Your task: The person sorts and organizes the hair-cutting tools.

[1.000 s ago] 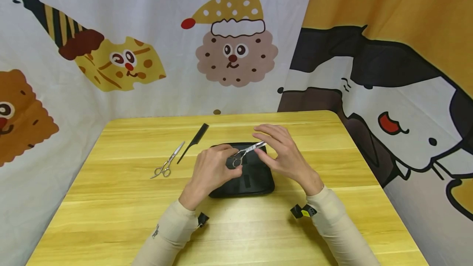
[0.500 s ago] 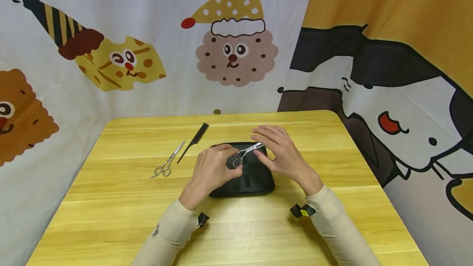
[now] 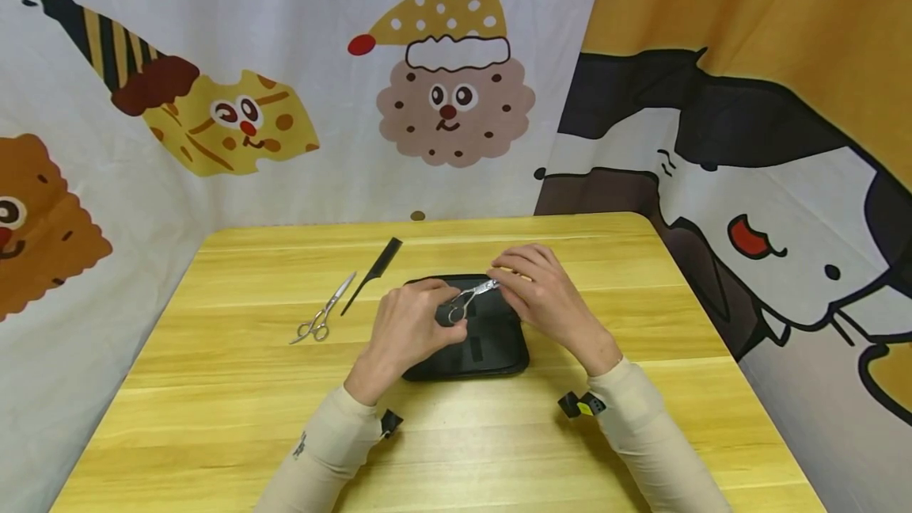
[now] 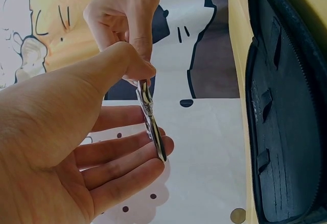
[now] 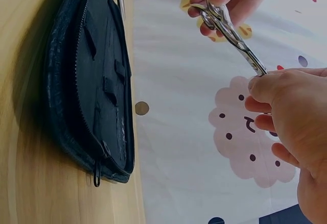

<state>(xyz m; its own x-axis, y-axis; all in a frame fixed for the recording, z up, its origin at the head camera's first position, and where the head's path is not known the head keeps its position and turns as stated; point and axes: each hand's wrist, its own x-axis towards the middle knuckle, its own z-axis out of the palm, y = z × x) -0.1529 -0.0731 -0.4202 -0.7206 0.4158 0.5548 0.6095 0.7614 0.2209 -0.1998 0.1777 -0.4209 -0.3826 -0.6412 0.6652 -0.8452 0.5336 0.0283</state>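
A pair of silver scissors [image 3: 466,298] is held up over the black zip case [image 3: 499,351]. My left hand [image 3: 408,324] pinches the finger-ring end between thumb and fingers. In the right wrist view, the thumb and fingers of my right hand [image 5: 296,104] grip the blade end of the same scissors [image 5: 232,35], which hides the tips. The left wrist view shows the scissors [image 4: 148,112] nearly edge-on, with the left fingertips along one end. Below, the case lies open on the table, its inside fitted with small loops [image 5: 110,90].
On the wooden table [image 3: 235,418], left of the case, lie a second pair of silver scissors [image 3: 321,319] and a black comb [image 3: 378,267] with a thin tail. A cartoon-printed curtain [image 3: 271,188] hangs behind the table.
My right hand's thumb and fingers, earlier spread apart around the blades, have closed onto the blade end. The left hand and its hold on the scissors look the same.
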